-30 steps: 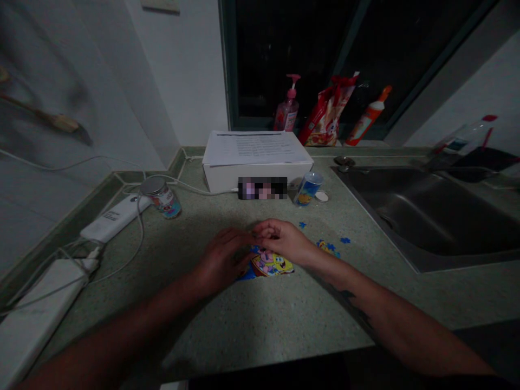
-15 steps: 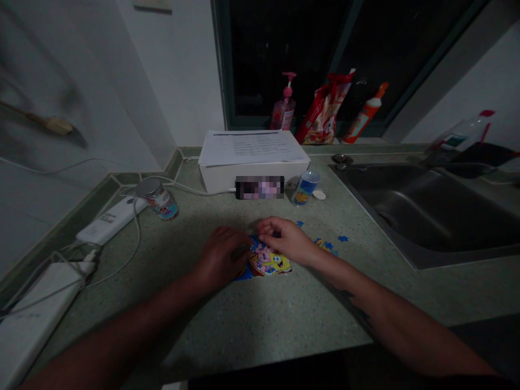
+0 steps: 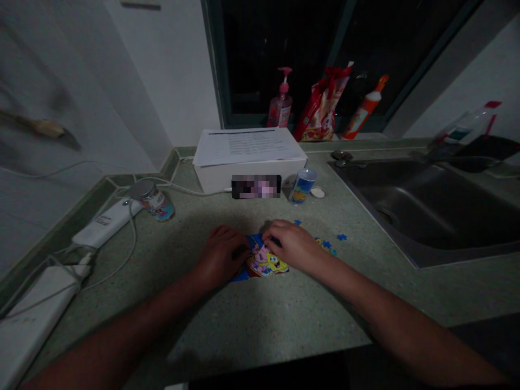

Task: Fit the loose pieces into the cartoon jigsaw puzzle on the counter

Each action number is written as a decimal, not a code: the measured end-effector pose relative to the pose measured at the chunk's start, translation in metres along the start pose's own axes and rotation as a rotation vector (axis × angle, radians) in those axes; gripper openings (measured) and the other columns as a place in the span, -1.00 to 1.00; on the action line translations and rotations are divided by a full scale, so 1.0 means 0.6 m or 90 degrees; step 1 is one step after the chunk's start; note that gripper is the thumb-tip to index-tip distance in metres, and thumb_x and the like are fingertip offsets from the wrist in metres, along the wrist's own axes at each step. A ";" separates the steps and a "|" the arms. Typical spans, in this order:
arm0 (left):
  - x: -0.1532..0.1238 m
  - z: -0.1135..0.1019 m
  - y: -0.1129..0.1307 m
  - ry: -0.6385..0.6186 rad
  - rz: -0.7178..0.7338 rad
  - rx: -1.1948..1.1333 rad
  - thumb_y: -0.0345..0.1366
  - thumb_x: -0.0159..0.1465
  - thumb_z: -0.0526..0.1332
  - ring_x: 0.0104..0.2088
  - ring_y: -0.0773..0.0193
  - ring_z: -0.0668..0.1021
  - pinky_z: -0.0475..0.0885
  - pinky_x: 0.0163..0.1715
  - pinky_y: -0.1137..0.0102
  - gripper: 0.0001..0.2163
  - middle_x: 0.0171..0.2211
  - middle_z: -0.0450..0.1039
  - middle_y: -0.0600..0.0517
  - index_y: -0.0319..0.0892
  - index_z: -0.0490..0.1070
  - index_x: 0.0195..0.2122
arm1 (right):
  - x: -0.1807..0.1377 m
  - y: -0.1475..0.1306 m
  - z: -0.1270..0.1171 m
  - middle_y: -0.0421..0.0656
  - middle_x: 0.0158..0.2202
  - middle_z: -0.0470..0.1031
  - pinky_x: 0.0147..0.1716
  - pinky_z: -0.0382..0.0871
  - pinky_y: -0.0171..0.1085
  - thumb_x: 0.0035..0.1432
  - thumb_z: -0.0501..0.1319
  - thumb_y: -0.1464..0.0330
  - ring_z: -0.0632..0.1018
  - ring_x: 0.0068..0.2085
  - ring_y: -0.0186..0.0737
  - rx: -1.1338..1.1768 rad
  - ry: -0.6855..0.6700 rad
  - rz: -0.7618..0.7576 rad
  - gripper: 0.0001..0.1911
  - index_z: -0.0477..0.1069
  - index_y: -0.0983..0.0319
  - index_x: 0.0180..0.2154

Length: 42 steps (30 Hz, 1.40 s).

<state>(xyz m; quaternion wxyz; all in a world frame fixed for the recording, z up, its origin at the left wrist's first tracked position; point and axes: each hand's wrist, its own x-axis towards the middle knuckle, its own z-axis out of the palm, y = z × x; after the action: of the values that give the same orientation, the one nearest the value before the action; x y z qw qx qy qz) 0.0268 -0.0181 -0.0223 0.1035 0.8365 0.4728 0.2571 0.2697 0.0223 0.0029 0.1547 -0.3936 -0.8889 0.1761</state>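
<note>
A partly assembled jigsaw puzzle lies flat on the counter, with a yellow cartoon face, pink figures and a blue ground. My left hand rests over its left side, fingers bent and a gap between thumb and forefinger; nothing shows in that gap. Over the puzzle's upper right edge is my right hand, its fingertips curled down and brought together at the blue part. Whatever is between those fingertips is hidden. Just right of this hand, loose puzzle pieces lie in a small heap, with single blue pieces nearby.
Behind the puzzle stand a blue can, its white lid, a blurred-out phone and a white box. A clear jar, power banks and cables are left. The sink is right.
My right hand has lowered slightly onto the puzzle, its fingers now curled more downward. My left hand stays about the same on the puzzle's left side. The whole view has shifted slightly.
</note>
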 end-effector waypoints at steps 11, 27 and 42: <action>0.001 0.001 0.003 -0.015 -0.011 0.007 -0.40 0.32 0.34 -0.12 0.05 0.61 0.43 0.02 0.07 -0.91 -0.18 0.68 0.02 -0.05 0.60 -0.23 | -0.010 -0.015 0.003 -0.08 -0.13 0.58 -0.10 0.43 -0.16 0.40 0.31 0.45 0.56 -0.10 -0.10 -0.057 -0.028 -0.099 -0.88 0.65 0.20 -0.12; 0.003 0.002 0.007 -0.016 0.002 -0.004 -0.42 0.32 0.34 -0.10 0.03 0.63 0.43 0.05 0.03 -0.88 -0.16 0.69 0.01 -0.05 0.64 -0.20 | -0.012 -0.021 0.003 -0.07 -0.15 0.59 -0.12 0.42 -0.15 0.42 0.32 0.42 0.55 -0.12 -0.09 -0.086 -0.043 -0.108 -0.87 0.66 0.23 -0.09; 0.000 0.002 0.006 -0.013 0.016 -0.017 -0.39 0.35 0.30 -0.09 0.02 0.64 0.46 0.05 0.01 -0.86 -0.14 0.70 -0.02 -0.03 0.66 -0.20 | -0.013 -0.019 0.005 -0.07 -0.17 0.58 -0.12 0.45 -0.14 0.42 0.30 0.42 0.55 -0.13 -0.08 -0.092 -0.029 -0.119 -0.88 0.65 0.21 -0.12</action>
<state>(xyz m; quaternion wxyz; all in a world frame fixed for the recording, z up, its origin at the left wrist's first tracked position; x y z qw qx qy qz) 0.0299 -0.0198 -0.0216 0.1159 0.8433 0.4580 0.2561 0.2660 0.0086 0.0043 0.1213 -0.3148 -0.9354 0.1056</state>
